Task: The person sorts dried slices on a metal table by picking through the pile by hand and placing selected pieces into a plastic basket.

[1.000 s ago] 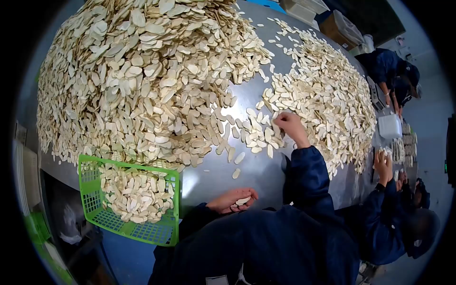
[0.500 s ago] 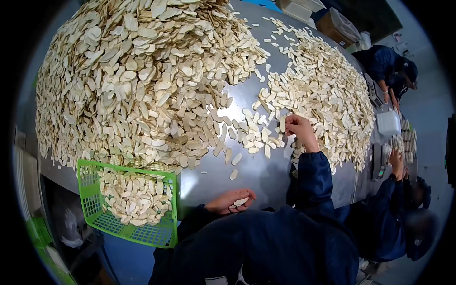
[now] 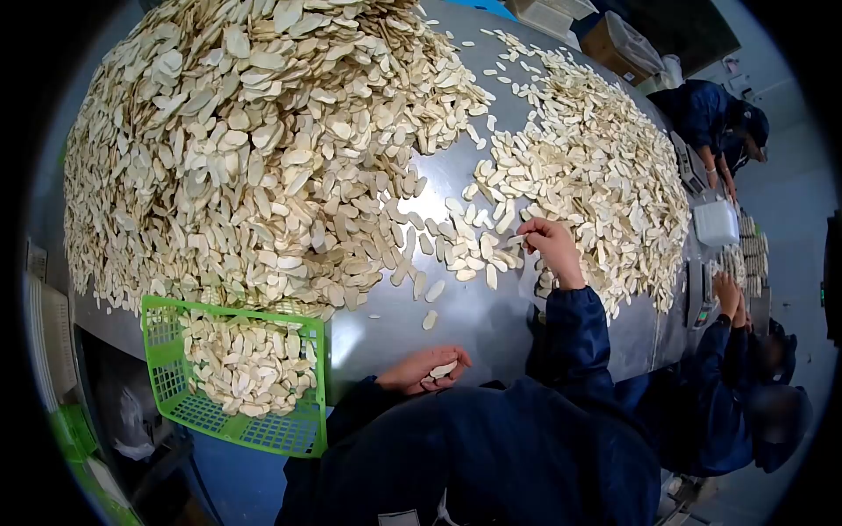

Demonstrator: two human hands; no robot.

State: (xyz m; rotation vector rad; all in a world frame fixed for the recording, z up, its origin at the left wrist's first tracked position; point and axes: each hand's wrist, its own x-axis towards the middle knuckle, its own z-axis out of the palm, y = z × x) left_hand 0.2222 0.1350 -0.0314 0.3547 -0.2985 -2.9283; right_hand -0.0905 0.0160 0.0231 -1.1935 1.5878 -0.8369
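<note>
Pale, flat, oval dried slices cover much of the metal table [image 3: 368, 337]. My right hand [image 3: 554, 248] pinches one slice [image 3: 516, 240] between thumb and fingertips, at the left edge of the right-hand pile [image 3: 605, 167]. Close to my body, my left hand [image 3: 424, 370] lies palm up with its fingers curled around a few slices [image 3: 443, 370]. A small scatter of slices [image 3: 469, 241] lies just left of my right hand. The larger heap [image 3: 263, 149] rises on the left.
A green plastic basket [image 3: 323, 377] holding slices sits at the table's front left edge. At the right, co-workers in dark blue clothing [image 3: 702, 403] work beside scales [image 3: 697, 294] and a white container [image 3: 717, 224]. A cardboard box [image 3: 614, 48] stands at the back.
The slice in my right hand has turned from upright to nearly level, and that hand has dipped slightly. My left hand stays almost still. A co-worker's hands have shifted at the right.
</note>
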